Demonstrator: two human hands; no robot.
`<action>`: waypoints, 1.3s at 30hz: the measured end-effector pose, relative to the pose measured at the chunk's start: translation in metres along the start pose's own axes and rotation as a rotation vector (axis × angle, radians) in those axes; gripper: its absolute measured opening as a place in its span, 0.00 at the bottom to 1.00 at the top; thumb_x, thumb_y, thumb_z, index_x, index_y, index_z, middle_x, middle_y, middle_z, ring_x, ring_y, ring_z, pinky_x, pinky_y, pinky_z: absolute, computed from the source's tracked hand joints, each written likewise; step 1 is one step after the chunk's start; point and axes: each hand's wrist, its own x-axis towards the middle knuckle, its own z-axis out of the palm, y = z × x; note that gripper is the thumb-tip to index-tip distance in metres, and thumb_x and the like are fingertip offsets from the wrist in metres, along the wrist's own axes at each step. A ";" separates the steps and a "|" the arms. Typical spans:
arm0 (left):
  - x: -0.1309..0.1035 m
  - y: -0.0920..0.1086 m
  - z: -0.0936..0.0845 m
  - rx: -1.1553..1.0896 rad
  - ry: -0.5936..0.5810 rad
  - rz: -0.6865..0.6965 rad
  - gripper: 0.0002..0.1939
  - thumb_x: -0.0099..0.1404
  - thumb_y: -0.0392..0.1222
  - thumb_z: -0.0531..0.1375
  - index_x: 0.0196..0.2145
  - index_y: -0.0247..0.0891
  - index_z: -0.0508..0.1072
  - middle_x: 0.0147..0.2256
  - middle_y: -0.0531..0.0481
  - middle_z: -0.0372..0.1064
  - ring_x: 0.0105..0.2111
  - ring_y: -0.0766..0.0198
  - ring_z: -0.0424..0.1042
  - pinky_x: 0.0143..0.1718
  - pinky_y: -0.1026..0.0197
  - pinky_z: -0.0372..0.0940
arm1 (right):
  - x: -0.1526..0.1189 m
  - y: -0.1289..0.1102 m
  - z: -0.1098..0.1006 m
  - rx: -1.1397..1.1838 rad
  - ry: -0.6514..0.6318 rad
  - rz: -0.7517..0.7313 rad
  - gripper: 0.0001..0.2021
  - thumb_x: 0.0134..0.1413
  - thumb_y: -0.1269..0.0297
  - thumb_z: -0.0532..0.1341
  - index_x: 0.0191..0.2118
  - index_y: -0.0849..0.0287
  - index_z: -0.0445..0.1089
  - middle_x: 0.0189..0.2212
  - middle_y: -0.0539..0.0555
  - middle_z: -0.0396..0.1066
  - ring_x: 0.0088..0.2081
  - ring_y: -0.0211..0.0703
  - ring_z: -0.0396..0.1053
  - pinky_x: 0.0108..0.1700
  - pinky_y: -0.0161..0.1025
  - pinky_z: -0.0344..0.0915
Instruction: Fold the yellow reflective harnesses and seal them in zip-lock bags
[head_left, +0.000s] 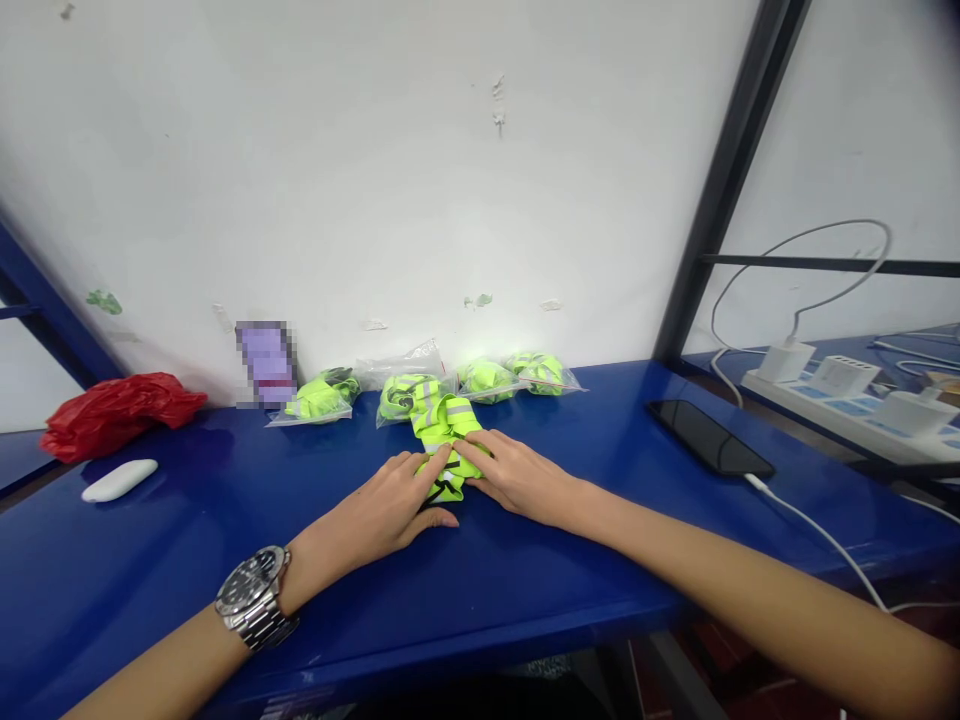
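Well, a white wall (525,200) stands at the far side, and a blue table (600,430) runs along it, from left to right. On the far left sits a red bag (124,412), all crumpled. On the far right, past a dark post (724,180), is a white power strip (840,400) with plugs in it. The yellow cloth (442,410) lies in the middle of the table, straight ahead between the two hands. Its long way goes from near to far, with the far end leaning a little left, up against one of four clear bags (319,400) with yellow stuff in them. Both hands touch its near end, so neither is nearer. The left hand (390,500) is at its left edge, open, with the thumb out over the table. The right hand (517,475) has its fingers on the right edge; I cannot tell if it pinches. A black phone (709,437) lies to the right, with a white cord (814,530) in it. A shiny watch (253,580) is on the left wrist. Last, a small white case (120,481) lies near the red bag.
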 end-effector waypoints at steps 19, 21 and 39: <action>0.018 0.004 -0.044 -0.378 -0.248 -0.143 0.23 0.70 0.55 0.46 0.54 0.39 0.62 0.35 0.49 0.69 0.34 0.60 0.68 0.36 0.61 0.62 | -0.002 -0.020 -0.019 0.440 0.030 0.362 0.12 0.64 0.59 0.54 0.36 0.62 0.68 0.28 0.52 0.70 0.27 0.38 0.63 0.29 0.34 0.53; 0.024 -0.003 -0.043 -0.445 -0.266 -0.137 0.24 0.69 0.57 0.46 0.51 0.38 0.65 0.35 0.49 0.70 0.33 0.61 0.68 0.34 0.62 0.61 | 0.005 -0.018 -0.019 0.429 -0.026 0.462 0.16 0.65 0.57 0.52 0.29 0.61 0.66 0.22 0.50 0.66 0.22 0.35 0.57 0.26 0.35 0.47; 0.023 -0.004 0.006 -0.023 0.088 -0.090 0.17 0.73 0.48 0.43 0.40 0.33 0.64 0.38 0.44 0.58 0.37 0.57 0.59 0.42 0.52 0.61 | -0.001 -0.016 -0.005 -0.074 0.082 0.236 0.17 0.68 0.61 0.44 0.41 0.64 0.67 0.39 0.62 0.65 0.42 0.49 0.61 0.43 0.45 0.58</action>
